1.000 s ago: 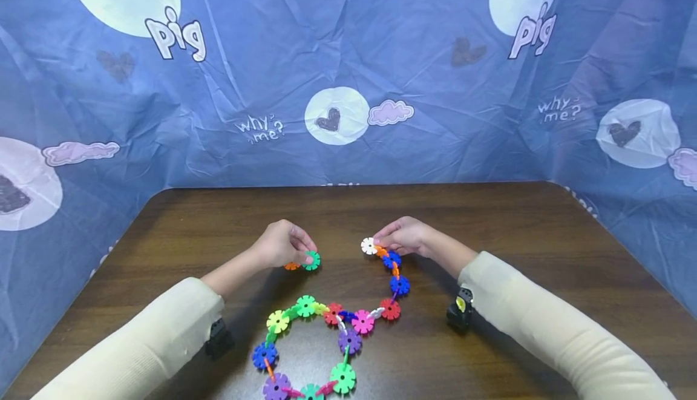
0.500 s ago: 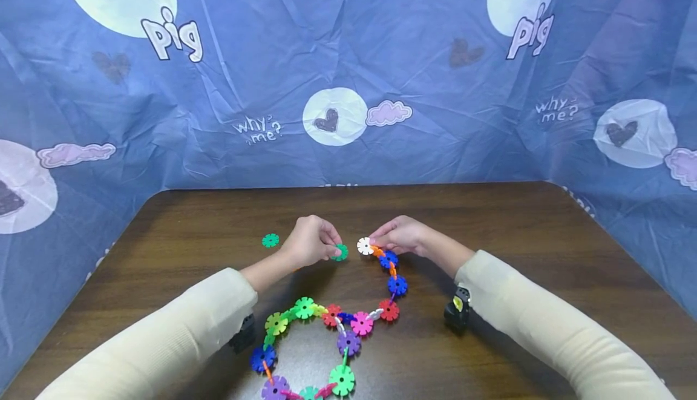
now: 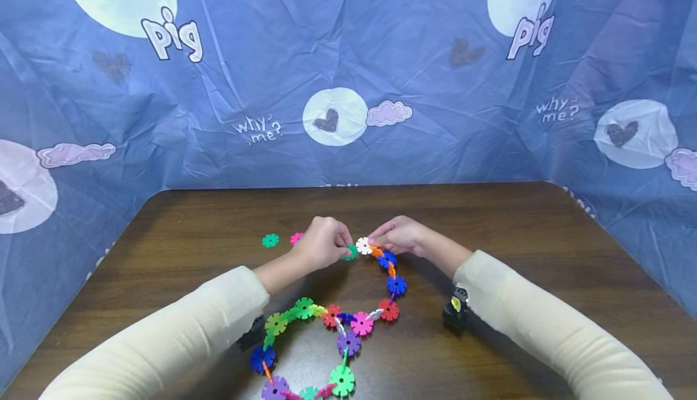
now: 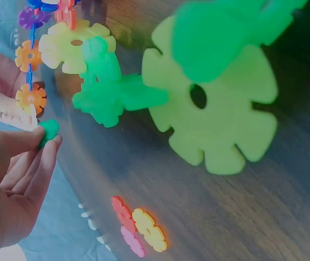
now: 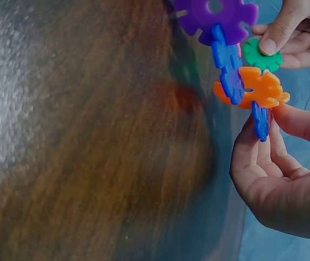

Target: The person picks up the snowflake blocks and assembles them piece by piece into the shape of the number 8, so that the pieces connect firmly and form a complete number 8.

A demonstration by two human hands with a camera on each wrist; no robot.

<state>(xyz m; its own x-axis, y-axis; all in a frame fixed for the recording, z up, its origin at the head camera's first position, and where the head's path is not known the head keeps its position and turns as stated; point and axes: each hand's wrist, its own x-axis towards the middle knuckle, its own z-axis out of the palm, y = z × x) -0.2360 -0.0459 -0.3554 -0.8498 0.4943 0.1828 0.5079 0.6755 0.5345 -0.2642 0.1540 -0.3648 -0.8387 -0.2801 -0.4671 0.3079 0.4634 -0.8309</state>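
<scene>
My left hand (image 3: 322,244) pinches a small green notched disc (image 3: 350,252) between thumb and fingertips. Right beside it is a white notched disc (image 3: 363,245), the end piece of a chain; whether the two discs are slotted together I cannot tell. My right hand (image 3: 405,235) grips the chain just behind the white disc, at an orange piece (image 3: 377,251). From there the chain runs down through a blue disc (image 3: 397,285) and a red disc (image 3: 389,310) to a ring of coloured discs. In the right wrist view the green disc (image 5: 262,55) sits under my left thumb.
Loose on the brown table (image 3: 490,218) lie a green disc (image 3: 270,240) and a pink disc (image 3: 296,238) left of my hands. The left wrist view shows a loose yellow disc (image 4: 149,229) by a red one (image 4: 123,213). Behind the table hangs a blue printed cloth (image 3: 435,146).
My left hand has carried the green disc rightward to the white disc, uncovering the loose green and pink discs. My right hand has stayed nearly still, gripping the chain.
</scene>
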